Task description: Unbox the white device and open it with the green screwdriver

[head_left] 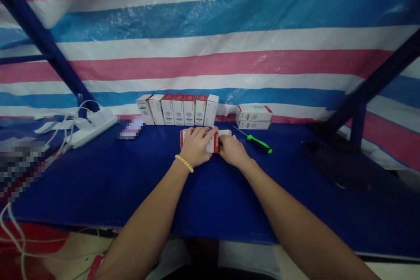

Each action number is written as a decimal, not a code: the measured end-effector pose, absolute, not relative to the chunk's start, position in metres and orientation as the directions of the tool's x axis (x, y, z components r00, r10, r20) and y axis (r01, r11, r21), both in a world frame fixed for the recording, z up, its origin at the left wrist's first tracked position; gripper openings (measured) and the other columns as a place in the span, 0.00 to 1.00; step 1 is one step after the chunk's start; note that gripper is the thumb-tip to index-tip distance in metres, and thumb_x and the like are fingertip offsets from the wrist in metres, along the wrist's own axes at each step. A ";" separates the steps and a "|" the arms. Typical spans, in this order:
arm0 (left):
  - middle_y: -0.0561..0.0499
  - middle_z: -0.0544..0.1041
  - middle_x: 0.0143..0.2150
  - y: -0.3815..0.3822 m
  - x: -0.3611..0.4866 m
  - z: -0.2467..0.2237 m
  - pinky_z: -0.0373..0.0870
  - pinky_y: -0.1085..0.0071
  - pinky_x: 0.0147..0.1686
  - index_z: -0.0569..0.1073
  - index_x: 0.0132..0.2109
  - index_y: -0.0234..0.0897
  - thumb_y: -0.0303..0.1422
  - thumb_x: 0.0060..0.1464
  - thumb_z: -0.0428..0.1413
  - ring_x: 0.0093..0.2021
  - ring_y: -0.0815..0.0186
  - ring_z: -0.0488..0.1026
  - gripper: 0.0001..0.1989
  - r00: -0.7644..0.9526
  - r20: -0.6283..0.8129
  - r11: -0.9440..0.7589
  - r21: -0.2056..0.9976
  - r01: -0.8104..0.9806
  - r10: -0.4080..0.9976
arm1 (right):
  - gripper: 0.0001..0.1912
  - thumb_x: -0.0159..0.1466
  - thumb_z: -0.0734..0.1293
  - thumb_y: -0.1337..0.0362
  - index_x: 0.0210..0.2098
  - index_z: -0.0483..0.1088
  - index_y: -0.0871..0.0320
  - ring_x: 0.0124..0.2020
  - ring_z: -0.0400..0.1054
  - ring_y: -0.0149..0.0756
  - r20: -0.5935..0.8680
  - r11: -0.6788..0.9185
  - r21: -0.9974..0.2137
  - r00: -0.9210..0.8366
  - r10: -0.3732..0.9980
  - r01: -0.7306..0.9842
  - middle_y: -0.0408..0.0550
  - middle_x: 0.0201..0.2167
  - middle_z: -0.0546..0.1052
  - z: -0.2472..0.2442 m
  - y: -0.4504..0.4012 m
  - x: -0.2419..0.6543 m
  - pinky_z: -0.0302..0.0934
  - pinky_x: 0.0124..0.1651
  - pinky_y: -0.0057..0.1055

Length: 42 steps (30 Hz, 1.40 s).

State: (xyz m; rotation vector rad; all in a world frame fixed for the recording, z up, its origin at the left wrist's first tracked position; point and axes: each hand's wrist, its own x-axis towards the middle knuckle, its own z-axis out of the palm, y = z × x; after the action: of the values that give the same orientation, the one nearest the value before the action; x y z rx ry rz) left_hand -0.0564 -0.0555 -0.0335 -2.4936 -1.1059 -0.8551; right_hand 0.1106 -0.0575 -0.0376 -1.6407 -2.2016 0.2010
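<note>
A small white and red cardboard box point(212, 145) lies on its side on the blue table, in front of the row of boxes. My left hand point(197, 145) is wrapped over it from above, and a yellow twisted band circles that wrist. At the box's right end, my right hand point(232, 149) is closed with its fingers curled against the end. A white flap point(225, 132) shows just above those fingers. The right fingertips are hidden by the hand and the box. A green and black screwdriver point(259, 143) lies to the right of my right hand.
Several similar boxes point(178, 111) stand in a row at the back, and two more boxes point(254, 117) lie stacked to their right. A white power strip point(93, 129) with cables is on the left. A dark flat object point(334, 164) lies right. Striped sheeting point(210, 63) hangs behind.
</note>
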 end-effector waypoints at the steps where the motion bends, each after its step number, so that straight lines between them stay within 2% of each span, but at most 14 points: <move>1: 0.40 0.72 0.53 -0.055 -0.057 -0.034 0.60 0.54 0.48 0.64 0.61 0.36 0.28 0.39 0.58 0.51 0.50 0.69 0.38 0.527 0.624 -0.666 -0.014 0.746 0.577 | 0.11 0.58 0.60 0.69 0.36 0.74 0.56 0.39 0.72 0.42 0.209 0.317 -0.357 -0.255 0.944 0.879 0.53 0.38 0.78 -0.036 -0.057 0.113 0.60 0.39 0.33; 4: 0.41 0.73 0.53 -0.055 -0.058 -0.035 0.60 0.53 0.49 0.65 0.60 0.36 0.28 0.39 0.59 0.51 0.50 0.69 0.37 0.533 0.622 -0.674 -0.011 0.738 0.574 | 0.09 0.57 0.61 0.69 0.31 0.73 0.54 0.37 0.71 0.40 0.182 0.345 -0.376 -0.296 0.938 0.860 0.48 0.35 0.78 -0.035 -0.055 0.117 0.58 0.36 0.32; 11: 0.40 0.72 0.54 -0.056 -0.055 -0.034 0.60 0.54 0.49 0.64 0.61 0.35 0.27 0.39 0.58 0.52 0.50 0.68 0.38 0.521 0.590 -0.624 -0.038 0.780 0.617 | 0.10 0.60 0.61 0.66 0.40 0.70 0.58 0.41 0.71 0.44 0.172 0.340 -0.256 -0.303 0.937 0.905 0.56 0.44 0.76 -0.042 -0.052 0.120 0.58 0.39 0.35; 13: 0.41 0.72 0.54 -0.055 -0.059 -0.032 0.59 0.54 0.49 0.64 0.61 0.35 0.27 0.39 0.59 0.52 0.50 0.68 0.38 0.492 0.590 -0.591 -0.030 0.806 0.641 | 0.08 0.61 0.60 0.67 0.38 0.69 0.58 0.41 0.70 0.43 0.173 0.334 -0.280 -0.294 0.940 0.900 0.56 0.44 0.76 -0.042 -0.050 0.125 0.58 0.38 0.34; 15: 0.41 0.72 0.53 -0.054 -0.065 -0.030 0.59 0.55 0.49 0.64 0.61 0.36 0.28 0.39 0.59 0.52 0.50 0.68 0.38 0.440 0.604 -0.550 -0.003 0.835 0.665 | 0.06 0.62 0.59 0.68 0.35 0.67 0.58 0.40 0.70 0.41 0.219 0.353 -0.373 -0.288 0.932 0.858 0.55 0.41 0.76 -0.042 -0.048 0.130 0.58 0.39 0.34; 18: 0.41 0.72 0.53 -0.054 -0.071 -0.026 0.59 0.56 0.49 0.63 0.61 0.36 0.31 0.39 0.60 0.52 0.51 0.68 0.38 0.373 0.640 -0.524 0.055 0.850 0.672 | 0.05 0.65 0.57 0.65 0.33 0.62 0.56 0.30 0.69 0.35 0.304 0.386 -0.632 -0.244 0.921 0.672 0.47 0.27 0.74 -0.043 -0.044 0.133 0.59 0.35 0.31; 21: 0.40 0.73 0.53 -0.055 -0.070 -0.024 0.59 0.57 0.48 0.62 0.62 0.35 0.34 0.38 0.61 0.52 0.50 0.69 0.40 0.321 0.679 -0.515 0.099 0.851 0.660 | 0.08 0.66 0.55 0.57 0.34 0.58 0.54 0.19 0.63 0.30 0.314 0.337 -0.856 -0.124 0.941 0.392 0.37 0.18 0.68 -0.047 -0.042 0.128 0.57 0.25 0.28; 23: 0.39 0.73 0.52 -0.056 -0.067 -0.024 0.60 0.57 0.48 0.61 0.62 0.33 0.35 0.39 0.61 0.51 0.49 0.69 0.41 0.280 0.695 -0.493 0.122 0.862 0.662 | 0.10 0.65 0.57 0.54 0.33 0.56 0.53 0.15 0.60 0.28 0.300 0.299 -0.937 -0.023 0.954 0.181 0.35 0.18 0.66 -0.049 -0.040 0.122 0.56 0.20 0.26; 26: 0.37 0.73 0.53 -0.054 -0.064 -0.026 0.60 0.56 0.49 0.60 0.62 0.31 0.38 0.41 0.61 0.51 0.48 0.70 0.40 0.224 0.708 -0.466 0.166 0.869 0.670 | 0.12 0.62 0.61 0.52 0.34 0.55 0.53 0.17 0.65 0.28 0.237 0.251 -0.960 0.116 0.964 -0.125 0.34 0.21 0.68 -0.047 -0.037 0.115 0.59 0.18 0.25; 31: 0.36 0.72 0.53 -0.046 -0.072 -0.028 0.62 0.54 0.52 0.62 0.60 0.32 0.38 0.40 0.63 0.54 0.46 0.68 0.39 0.059 0.724 -0.405 0.314 0.858 0.687 | 0.05 0.66 0.57 0.61 0.35 0.56 0.54 0.24 0.73 0.30 0.061 0.199 -0.904 0.345 0.937 -0.378 0.40 0.27 0.73 -0.033 -0.035 0.117 0.63 0.18 0.24; 35: 0.33 0.68 0.56 -0.035 -0.091 -0.027 0.60 0.50 0.56 0.59 0.60 0.31 0.37 0.39 0.65 0.58 0.44 0.65 0.42 -0.277 0.698 -0.270 0.564 0.780 0.660 | 0.08 0.68 0.52 0.63 0.33 0.57 0.55 0.24 0.73 0.30 -0.081 0.139 -0.868 0.411 0.908 -0.477 0.40 0.26 0.73 -0.030 -0.032 0.125 0.62 0.17 0.23; 38: 0.33 0.64 0.59 -0.027 -0.111 -0.026 0.58 0.52 0.61 0.57 0.60 0.30 0.38 0.38 0.66 0.62 0.45 0.60 0.44 -0.524 0.654 -0.213 0.713 0.668 0.546 | 0.07 0.67 0.55 0.62 0.32 0.57 0.54 0.19 0.70 0.29 -0.111 0.080 -0.891 0.385 0.916 -0.447 0.38 0.23 0.71 -0.035 -0.031 0.125 0.61 0.16 0.23; 42: 0.32 0.60 0.62 -0.020 -0.130 -0.027 0.56 0.52 0.63 0.54 0.62 0.30 0.36 0.38 0.66 0.65 0.47 0.57 0.47 -0.632 0.603 -0.175 0.776 0.606 0.486 | 0.06 0.65 0.57 0.63 0.31 0.58 0.54 0.16 0.65 0.28 -0.087 0.033 -0.938 0.325 0.942 -0.344 0.36 0.18 0.68 -0.043 -0.034 0.118 0.59 0.14 0.24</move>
State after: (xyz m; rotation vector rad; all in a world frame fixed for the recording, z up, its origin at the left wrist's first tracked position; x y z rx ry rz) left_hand -0.1297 -0.0199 -0.0271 -1.3000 -1.9542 -1.9434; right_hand 0.1176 -0.0341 -0.0429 -1.1115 -0.6929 1.1225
